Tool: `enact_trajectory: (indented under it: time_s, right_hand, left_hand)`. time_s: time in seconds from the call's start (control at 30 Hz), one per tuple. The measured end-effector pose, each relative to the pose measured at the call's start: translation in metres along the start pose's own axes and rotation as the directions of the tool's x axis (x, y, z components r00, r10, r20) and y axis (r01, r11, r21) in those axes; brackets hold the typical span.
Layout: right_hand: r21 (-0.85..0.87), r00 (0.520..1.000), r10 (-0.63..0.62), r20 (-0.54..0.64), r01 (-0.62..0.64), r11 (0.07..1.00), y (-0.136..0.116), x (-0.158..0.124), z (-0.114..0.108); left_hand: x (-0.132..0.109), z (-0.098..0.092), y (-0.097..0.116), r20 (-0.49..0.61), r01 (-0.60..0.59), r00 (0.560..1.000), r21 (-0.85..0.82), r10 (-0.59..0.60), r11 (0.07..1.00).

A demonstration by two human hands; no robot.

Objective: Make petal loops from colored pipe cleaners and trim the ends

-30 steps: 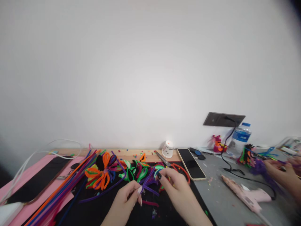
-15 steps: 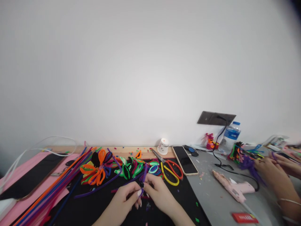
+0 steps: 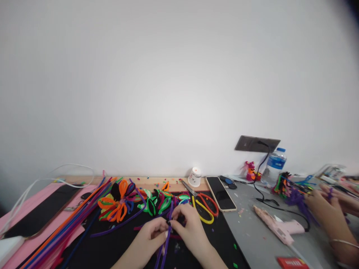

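Observation:
Both hands meet over the black mat [image 3: 112, 250]. A purple pipe cleaner [image 3: 167, 243] runs between them, its ends hanging down and one part standing up. My left hand [image 3: 153, 237] pinches it from the left; my right hand [image 3: 186, 228] grips it from the right, with something small and black at the fingertips. Behind them lie looped pipe-cleaner flowers: an orange one [image 3: 120, 201] at left and green ones [image 3: 151, 203] in the middle. A curved purple pipe cleaner [image 3: 117, 227] rests beside the orange flower.
Scissors [image 3: 206, 209] and a phone [image 3: 221, 193] lie right of the flowers, a white cup [image 3: 194, 177] behind. Loose pipe cleaners [image 3: 70, 220] spread at left. A pink glue gun [image 3: 280, 226], a bottle [image 3: 275, 164] and another person's hands [image 3: 325, 209] are at right.
The purple pipe cleaner now hangs in longer strands below my hands. My right hand has risen slightly. The other person's hands have shifted a little.

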State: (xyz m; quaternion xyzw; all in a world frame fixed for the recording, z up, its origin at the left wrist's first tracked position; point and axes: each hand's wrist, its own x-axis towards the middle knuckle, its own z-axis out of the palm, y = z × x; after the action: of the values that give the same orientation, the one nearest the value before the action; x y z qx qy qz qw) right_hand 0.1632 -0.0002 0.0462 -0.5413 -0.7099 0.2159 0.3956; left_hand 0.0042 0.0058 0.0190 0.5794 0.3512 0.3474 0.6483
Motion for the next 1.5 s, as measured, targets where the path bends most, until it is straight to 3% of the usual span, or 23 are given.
enact_trajectory:
  time_s: [0.1,0.17,0.23,0.3,0.37,0.47,0.67,0.9,1.2,1.37,1.5]
  right_hand:
    - [0.027,0.976,0.035,-0.217,-0.030,0.999,0.003,0.000,-0.004]
    - [0.071,0.953,0.093,-0.288,-0.076,0.995,0.005,-0.001,-0.004]
    - [0.098,0.963,0.115,-0.244,-0.094,0.991,0.004,-0.003,-0.001]
    - [0.111,0.988,0.089,-0.124,-0.076,0.991,0.000,-0.006,0.005]
    - [0.132,0.998,0.057,-0.006,-0.056,0.990,-0.005,-0.008,0.012]
    - [0.190,0.996,0.053,0.066,-0.064,0.980,-0.010,-0.011,0.019]
    - [0.273,0.987,0.098,0.125,-0.129,0.953,-0.006,-0.012,0.022]
    - [0.429,0.959,0.208,0.191,-0.272,0.862,-0.001,-0.011,0.028]
    - [0.444,0.957,0.161,0.241,-0.257,0.859,-0.004,-0.012,0.024]
    - [0.464,0.963,0.169,0.210,-0.250,0.850,-0.006,-0.011,0.023]
    - [0.471,0.974,0.158,0.159,-0.216,0.855,-0.007,-0.011,0.022]
  left_hand:
    - [0.004,-0.004,-0.002,-0.071,0.056,0.996,-0.083,-0.062,0.995]
    - [0.006,-0.008,-0.002,-0.151,0.062,0.986,-0.089,-0.075,0.994]
    - [0.006,-0.009,-0.002,-0.209,0.068,0.974,-0.076,-0.082,0.995]
    - [0.005,-0.008,-0.002,-0.235,0.070,0.968,-0.070,-0.085,0.995]
    - [0.003,-0.006,-0.002,-0.232,0.063,0.970,-0.067,-0.077,0.996]
    - [0.000,-0.001,-0.002,-0.206,0.048,0.977,-0.030,-0.053,0.998]
    - [0.001,0.000,-0.006,-0.191,0.038,0.981,0.056,-0.027,0.998]
    - [0.000,-0.001,-0.002,-0.180,0.046,0.983,0.036,-0.038,0.998]
    - [-0.001,-0.003,0.004,-0.196,0.050,0.980,0.034,-0.042,0.998]
    - [0.000,-0.005,0.002,-0.172,0.005,0.985,-0.053,-0.014,0.999]
    - [0.002,-0.006,0.002,-0.168,0.030,0.983,-0.254,-0.074,0.967]
